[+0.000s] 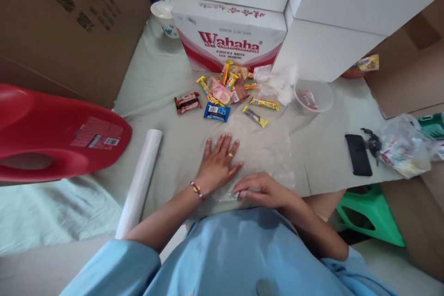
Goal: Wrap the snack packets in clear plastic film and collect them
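Note:
A clear plastic bag lies flat on the cloth-covered table in front of me. My left hand rests palm down on its left part, fingers spread. At the bag's near edge, my right hand has its fingers curled and its fingertips pinched on the plastic. Just beyond the bag is a pile of wrapped snacks: a blue packet, a brown packet, a pink packet and several yellow sticks, one lying at the bag's far edge.
A Wahaha carton stands behind the snacks, beside white boxes. To the right are a clear plastic bowl, a black phone and a green stool. Leftward are a white roll and a red jug.

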